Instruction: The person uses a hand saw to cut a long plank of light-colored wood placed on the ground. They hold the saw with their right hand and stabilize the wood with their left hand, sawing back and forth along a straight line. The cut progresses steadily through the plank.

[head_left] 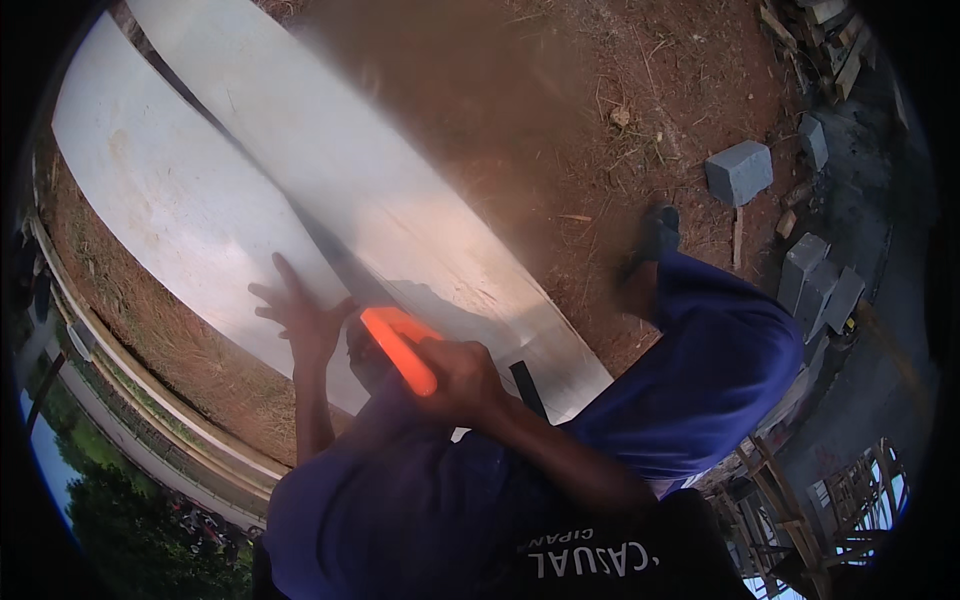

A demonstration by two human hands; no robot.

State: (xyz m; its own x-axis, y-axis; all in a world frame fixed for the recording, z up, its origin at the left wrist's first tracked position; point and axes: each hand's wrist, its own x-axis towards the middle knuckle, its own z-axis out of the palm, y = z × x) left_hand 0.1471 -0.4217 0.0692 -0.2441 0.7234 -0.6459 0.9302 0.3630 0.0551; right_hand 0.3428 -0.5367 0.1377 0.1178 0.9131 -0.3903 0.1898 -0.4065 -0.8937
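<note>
Two long pale boards (pixel 150 170) lie side by side on the ground, with a narrow dark gap between them. On the left board my left hand (pixel 305 315) rests with its fingers spread. My right hand (pixel 460 380) is closed around a bright orange handle (pixel 400 345), shaped like that of a hand saw. The handle is close to my left hand, over the near part of the boards. Its blade cannot be made out from here. A short black strip (pixel 527 388) shows beside my right forearm, over the second board (pixel 400 200).
Reddish soil (pixel 560 130) with dry straw surrounds the boards. My bent right leg (pixel 690 360) in blue trousers is at the right, shoe on the soil. Grey blocks (pixel 740 172) lie beyond it, several more (pixel 820 285) farther right. Scrap wood (pixel 830 40) is piled far right.
</note>
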